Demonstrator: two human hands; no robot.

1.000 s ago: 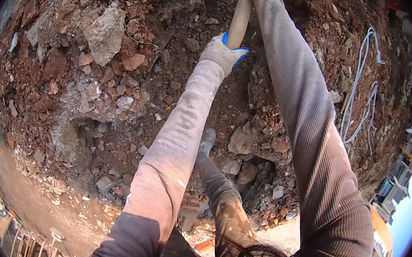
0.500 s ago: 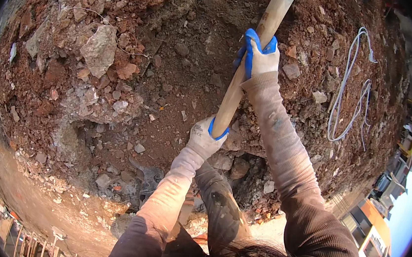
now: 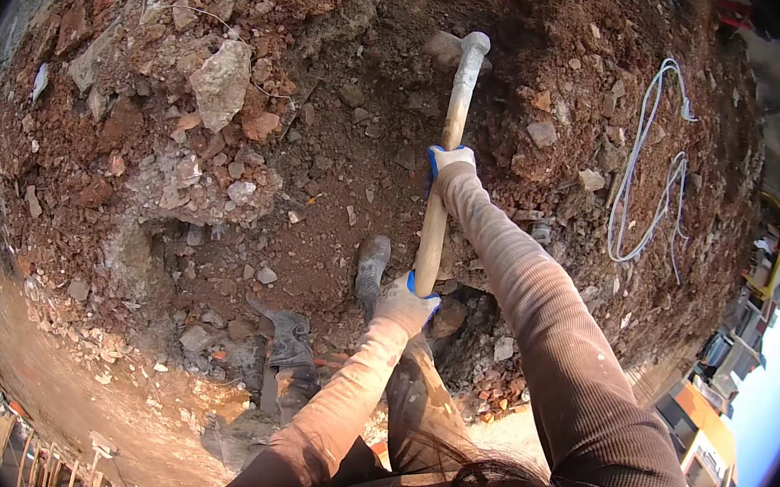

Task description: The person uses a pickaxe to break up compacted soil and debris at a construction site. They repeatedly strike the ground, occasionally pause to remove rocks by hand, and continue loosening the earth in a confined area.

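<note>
A digging tool (image 3: 435, 220) with a pale wooden handle slopes away from me over the dug-out soil. Its far end is a grey, rounded socket, and a brownish, dirt-coloured head beside it meets the dark earth; the head's exact shape is hard to make out. My left hand (image 3: 408, 303), in a white and blue work glove, is closed round the near end of the handle. Farther up, the gloved right hand (image 3: 451, 160) wraps the handle about midway. Both arms reach forward in brown ribbed sleeves.
Reddish rubble and soil (image 3: 322, 171) surround the hollow. A large pale stone (image 3: 221, 84) lies left, with a thin wire above it. A looped white cable (image 3: 635, 183) rests on the right slope. My grey boots (image 3: 290, 337) stand among loose stones near the bottom.
The tool has swung down, its far end now on the soil ahead and fully in view. My right hand has moved nearer and left along with it; my left hand shifted slightly right and lower.
</note>
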